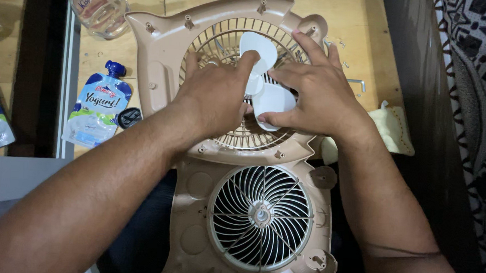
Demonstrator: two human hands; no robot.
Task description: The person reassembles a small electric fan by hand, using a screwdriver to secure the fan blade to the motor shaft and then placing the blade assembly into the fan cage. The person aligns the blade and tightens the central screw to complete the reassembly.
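Here, line by line, from the hands outward:

Left hand (214, 99): fingers curled and loosely spread, lying on top of the small white plastic fan blade (265, 79); the fingertips rest on its upper lobe, and the palm covers part of the grille beneath.

Right hand (315, 87): fingers spread wide, thumb pressed against the lower lobe of the blade, forefinger stretched over the grille rim; it steadies the blade from the right, not pinching it.

Fan blade, place: at the middle of the round grille, between the two hands, touched by both.

Fan blade, pointing: lies flat, face up toward the camera; its two visible lobes run along a line from upper centre down toward the lower right, the hub between them. Any further lobe is hidden under the left hand.

Fan blade, look: smooth, glossy white, rounded petal-shaped lobes, thin edges.

Beige plastic fan housing half with round ribbed grille (164, 55): lies flat on the wooden bench (370, 27), inside face up, screw posts standing along its edge.

Second beige housing half with a white spiral grille (261, 215): just below the first, its upper edge overlapped by it, nearer the person.

Blue-and-white squeeze pouch with a blue cap (97, 112): on the bench left of the housing, cap pointing away.

Clear plastic bottle (97, 4): upper left, lying tilted.

Yellow cloth (393, 128): right of the housing, beside the right wrist.
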